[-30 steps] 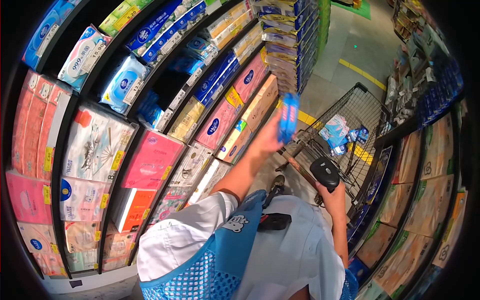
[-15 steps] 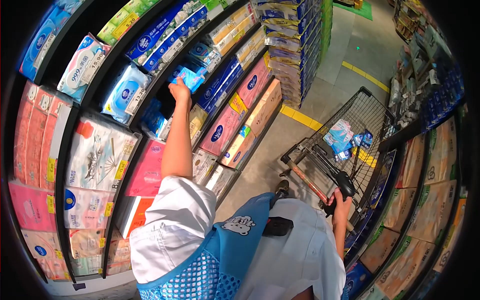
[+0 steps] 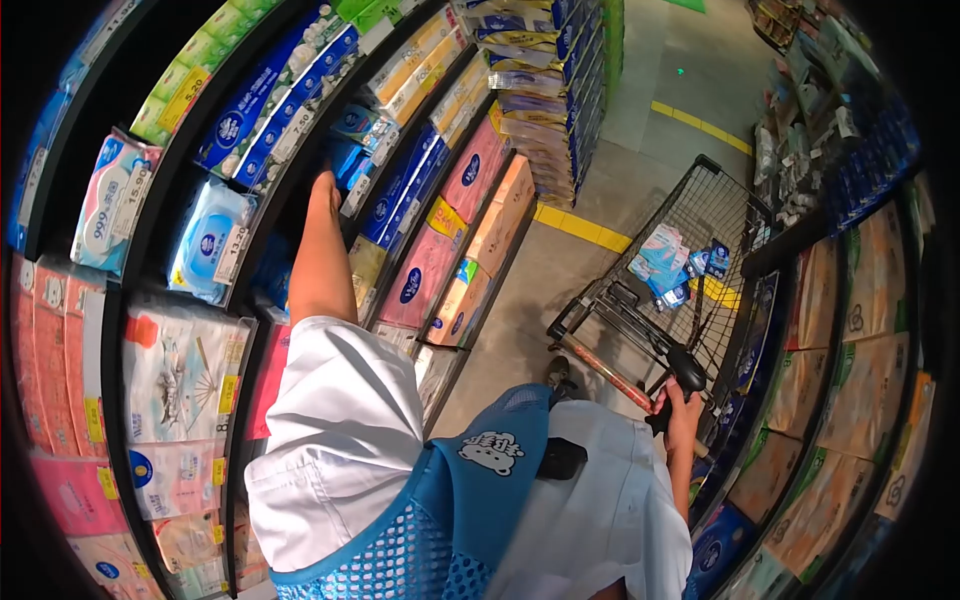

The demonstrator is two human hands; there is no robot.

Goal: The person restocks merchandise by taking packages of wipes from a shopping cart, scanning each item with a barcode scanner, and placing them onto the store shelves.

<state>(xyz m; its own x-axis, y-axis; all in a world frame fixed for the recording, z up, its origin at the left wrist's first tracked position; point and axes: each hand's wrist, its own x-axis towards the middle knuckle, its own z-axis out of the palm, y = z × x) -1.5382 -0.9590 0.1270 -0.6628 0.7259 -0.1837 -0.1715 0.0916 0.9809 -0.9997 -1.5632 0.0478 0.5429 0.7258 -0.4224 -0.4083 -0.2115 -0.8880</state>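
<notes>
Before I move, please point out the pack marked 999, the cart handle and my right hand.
Pack marked 999 (image 3: pixel 103 205): head view, front face.
Cart handle (image 3: pixel 606 371): head view, middle of the bar.
Right hand (image 3: pixel 684 420): head view, middle of the hand.

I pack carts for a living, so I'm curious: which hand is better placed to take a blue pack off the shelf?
Left, I'd say: the left hand is right beside the blue packs, while the right hand is across at the cart's handle.

Single head-worn view; looks forward and steeply down past the wearer's arms; shelves close, aisle floor farther off.
</notes>
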